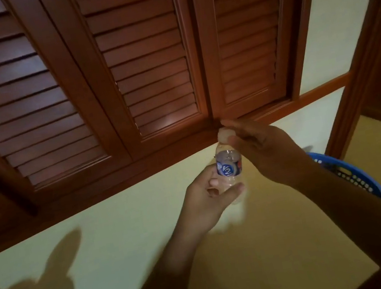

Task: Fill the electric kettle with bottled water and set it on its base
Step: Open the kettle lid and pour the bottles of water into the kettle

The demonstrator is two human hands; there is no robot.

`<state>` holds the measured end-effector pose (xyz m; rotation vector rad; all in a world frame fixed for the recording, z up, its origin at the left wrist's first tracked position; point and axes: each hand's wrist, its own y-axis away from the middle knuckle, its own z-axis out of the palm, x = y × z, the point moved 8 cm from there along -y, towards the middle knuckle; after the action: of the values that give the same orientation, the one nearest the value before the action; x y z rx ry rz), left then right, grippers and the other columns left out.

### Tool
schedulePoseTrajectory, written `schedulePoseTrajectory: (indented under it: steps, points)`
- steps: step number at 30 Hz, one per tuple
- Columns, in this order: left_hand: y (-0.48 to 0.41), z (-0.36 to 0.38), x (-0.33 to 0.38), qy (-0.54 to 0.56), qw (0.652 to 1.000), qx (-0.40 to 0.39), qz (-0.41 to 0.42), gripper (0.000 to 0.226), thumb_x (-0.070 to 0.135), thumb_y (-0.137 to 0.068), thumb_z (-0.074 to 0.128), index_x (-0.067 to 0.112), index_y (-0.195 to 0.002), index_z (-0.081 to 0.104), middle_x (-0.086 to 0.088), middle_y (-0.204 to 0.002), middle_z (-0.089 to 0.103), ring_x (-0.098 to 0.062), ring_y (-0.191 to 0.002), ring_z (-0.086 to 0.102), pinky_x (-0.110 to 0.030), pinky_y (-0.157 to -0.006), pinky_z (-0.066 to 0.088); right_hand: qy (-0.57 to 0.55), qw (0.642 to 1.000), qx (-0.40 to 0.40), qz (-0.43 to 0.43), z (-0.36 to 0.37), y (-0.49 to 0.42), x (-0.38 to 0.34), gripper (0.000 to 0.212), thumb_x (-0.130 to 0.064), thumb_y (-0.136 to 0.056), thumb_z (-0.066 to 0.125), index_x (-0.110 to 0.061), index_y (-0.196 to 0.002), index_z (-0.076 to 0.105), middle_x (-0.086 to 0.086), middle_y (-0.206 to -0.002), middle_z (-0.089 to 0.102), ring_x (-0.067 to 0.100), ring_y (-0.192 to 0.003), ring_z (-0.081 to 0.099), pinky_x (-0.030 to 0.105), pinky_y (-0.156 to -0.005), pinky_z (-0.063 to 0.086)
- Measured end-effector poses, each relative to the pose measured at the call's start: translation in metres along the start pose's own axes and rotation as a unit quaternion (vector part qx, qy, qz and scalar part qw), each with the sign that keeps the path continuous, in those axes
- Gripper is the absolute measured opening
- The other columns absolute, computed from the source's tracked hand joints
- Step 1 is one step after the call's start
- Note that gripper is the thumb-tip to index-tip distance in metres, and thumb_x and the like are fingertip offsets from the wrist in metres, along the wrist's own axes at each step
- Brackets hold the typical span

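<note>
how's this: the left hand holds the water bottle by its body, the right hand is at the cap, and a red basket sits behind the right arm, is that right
Not quite: the basket is blue, not red, as the head view shows. The rest stands: the left hand holds the water bottle by its body and the right hand is at the cap.

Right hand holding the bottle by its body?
No, the right hand pinches the cap at the top, while the left hand grips the bottle around its lower body.
</note>
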<state>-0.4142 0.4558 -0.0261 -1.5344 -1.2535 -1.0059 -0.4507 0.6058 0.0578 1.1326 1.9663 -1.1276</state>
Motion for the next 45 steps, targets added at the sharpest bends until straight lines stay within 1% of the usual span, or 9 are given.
schedulePoseTrajectory:
  steps: [5, 11, 15, 19, 29, 34, 37, 40, 45]
  points:
    - [-0.062, 0.01, -0.022, -0.017, 0.997, 0.067, -0.034, 0.033, 0.022, -0.084, 0.087, 0.032, -0.109, 0.068, 0.018, -0.099, 0.076, 0.004, -0.088, 0.07, -0.015, -0.079, 0.055, 0.055, 0.993, 0.025, 0.099, 0.001, 0.003, 0.081, 0.041, -0.04, -0.105, 0.045, -0.032, -0.145, 0.049, -0.014, -0.142, 0.055, 0.001, -0.124, 0.052, 0.016, -0.099, 0.037]
    - [-0.145, 0.027, -0.053, -0.055, 0.992, 0.111, -0.039, 0.038, 0.028, -0.084, 0.086, 0.031, -0.116, 0.065, 0.011, -0.108, 0.076, -0.001, -0.097, 0.072, -0.037, -0.089, 0.061, 0.291, 0.938, -0.143, 0.125, 0.041, 0.002, 0.167, 0.055, -0.038, -0.107, 0.028, -0.014, -0.156, 0.028, 0.006, -0.162, 0.032, 0.017, -0.151, 0.025, 0.036, -0.122, 0.013]
    - [-0.187, 0.034, -0.067, -0.091, 0.987, 0.128, -0.035, 0.04, 0.037, -0.083, 0.086, 0.026, -0.116, 0.065, 0.006, -0.109, 0.076, -0.011, -0.098, 0.073, -0.045, -0.09, 0.061, 0.341, 0.919, -0.164, 0.109, 0.049, -0.004, 0.19, 0.088, -0.055, -0.087, -0.01, -0.014, -0.16, 0.017, 0.005, -0.168, 0.016, 0.018, -0.156, 0.006, 0.039, -0.124, -0.003]
    - [-0.215, 0.037, -0.078, -0.118, 0.983, 0.136, -0.036, 0.045, 0.035, -0.082, 0.086, 0.018, -0.119, 0.067, 0.001, -0.11, 0.077, -0.017, -0.098, 0.073, -0.042, -0.091, 0.06, 0.373, 0.908, -0.167, 0.096, 0.051, -0.006, 0.193, 0.093, -0.057, -0.082, -0.016, -0.014, -0.16, 0.009, 0.005, -0.169, 0.007, 0.018, -0.156, -0.001, 0.035, -0.12, -0.011]
    - [-0.219, 0.035, -0.078, -0.128, 0.985, 0.102, -0.051, 0.061, 0.041, -0.081, 0.087, 0.019, -0.133, 0.063, 0.002, -0.126, 0.073, -0.014, -0.114, 0.069, -0.039, -0.1, 0.058, 0.315, 0.933, -0.141, 0.099, 0.047, -0.01, 0.193, 0.091, -0.061, -0.084, -0.009, -0.017, -0.16, 0.014, 0.002, -0.169, 0.011, 0.014, -0.155, 0.001, 0.031, -0.12, -0.012]
    - [-0.152, 0.008, -0.059, -0.115, 0.982, 0.14, -0.059, 0.063, 0.042, -0.091, 0.078, 0.021, -0.145, 0.056, -0.001, -0.138, 0.067, -0.011, -0.126, 0.064, -0.018, -0.1, 0.048, 0.211, 0.975, -0.041, 0.061, 0.046, -0.002, 0.143, 0.065, -0.049, -0.1, 0.026, -0.015, -0.154, 0.037, 0.002, -0.161, 0.035, 0.011, -0.149, 0.025, 0.019, -0.118, 0.005]
    - [-0.085, -0.017, -0.04, -0.098, 0.982, 0.159, -0.032, 0.032, 0.033, -0.101, 0.066, 0.041, -0.132, 0.06, 0.015, -0.126, 0.071, -0.002, -0.118, 0.066, -0.018, -0.099, 0.052, 0.184, 0.982, -0.023, -0.025, 0.068, 0.005, 0.091, 0.049, -0.031, -0.103, 0.044, -0.008, -0.146, 0.05, 0.006, -0.153, 0.048, 0.008, -0.141, 0.038, 0.007, -0.115, 0.009]
    - [-0.014, -0.054, -0.024, -0.112, 0.974, 0.198, -0.014, 0.04, 0.02, -0.106, 0.058, 0.056, -0.125, 0.054, 0.042, -0.116, 0.066, 0.011, -0.113, 0.065, -0.008, -0.092, 0.049, 0.095, 0.99, -0.081, -0.07, 0.109, 0.013, 0.045, 0.046, -0.027, -0.103, 0.044, -0.016, -0.147, 0.049, -0.003, -0.151, 0.049, 0.0, -0.138, 0.039, 0.008, -0.115, 0.018]
    - [0.111, -0.122, -0.028, -0.104, 0.946, 0.302, -0.052, 0.047, -0.003, -0.101, 0.058, 0.022, -0.14, 0.061, 0.013, -0.127, 0.073, 0.001, -0.118, 0.067, -0.023, -0.104, 0.053, 0.01, 0.972, -0.173, -0.157, 0.191, 0.054, -0.039, 0.047, -0.025, -0.102, 0.046, -0.022, -0.149, 0.047, -0.014, -0.15, 0.046, -0.004, -0.139, 0.036, 0.015, -0.116, 0.028]
